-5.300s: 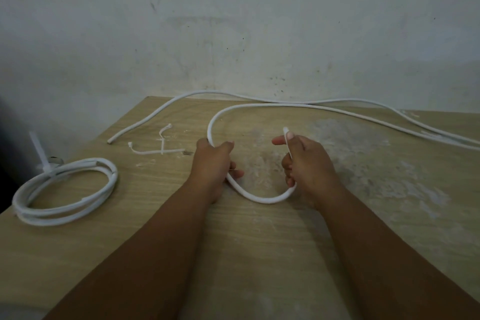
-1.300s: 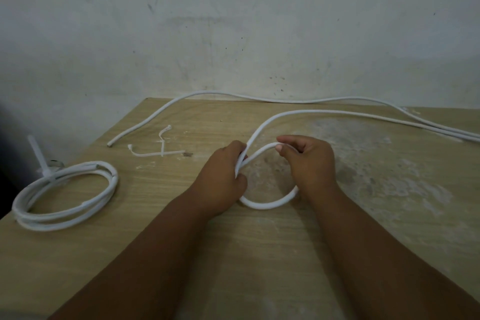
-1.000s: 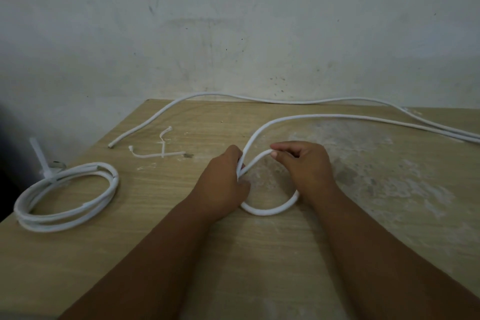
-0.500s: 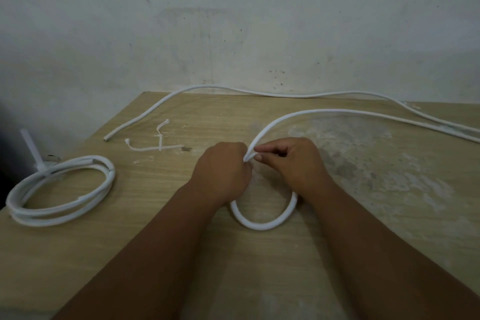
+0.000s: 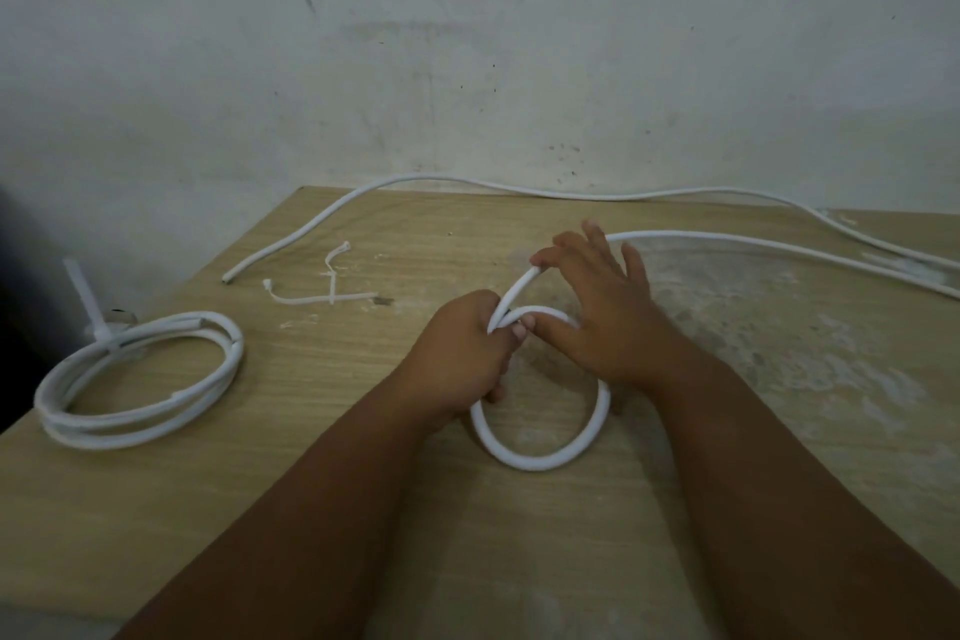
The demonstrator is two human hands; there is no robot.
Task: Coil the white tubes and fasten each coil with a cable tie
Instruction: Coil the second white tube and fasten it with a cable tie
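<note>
Far left, at the edge of the desk (image 5: 363,431), I note a finished coil (image 5: 156,426) of white tube. Its turns lie flat and are bound by a cable tie (image 5: 83,291) whose tail stands up at the coil's far-left side. To its right, toward the back, two thin white strips (image 5: 322,297) lie crossed on the desk. Behind them a second tube (image 5: 519,187) lies uncoiled. One cut end rests near the strips, and the rest runs along the foot of the wall (image 5: 467,42) and off to the right.

At centre, the left hand (image 5: 457,353) is closed round the working tube (image 5: 540,460), fingers curled, gripping it where the strand crosses itself. From that grip one loop extends toward the camera and lies flat on the desk, its near arc plainly visible between the two forearms.

The right hand (image 5: 602,312) sits just right of the left. Its fingers are spread and nearly straight, wrapped round nothing. Its forefinger tip rests on the strand rising from the left hand's grip, and its thumb presses on the top of the loop beside the crossing.

Past the right hand's fingers the free length of the working tube emerges and runs across the desk to the right edge of view, close beside the second tube there.
</note>
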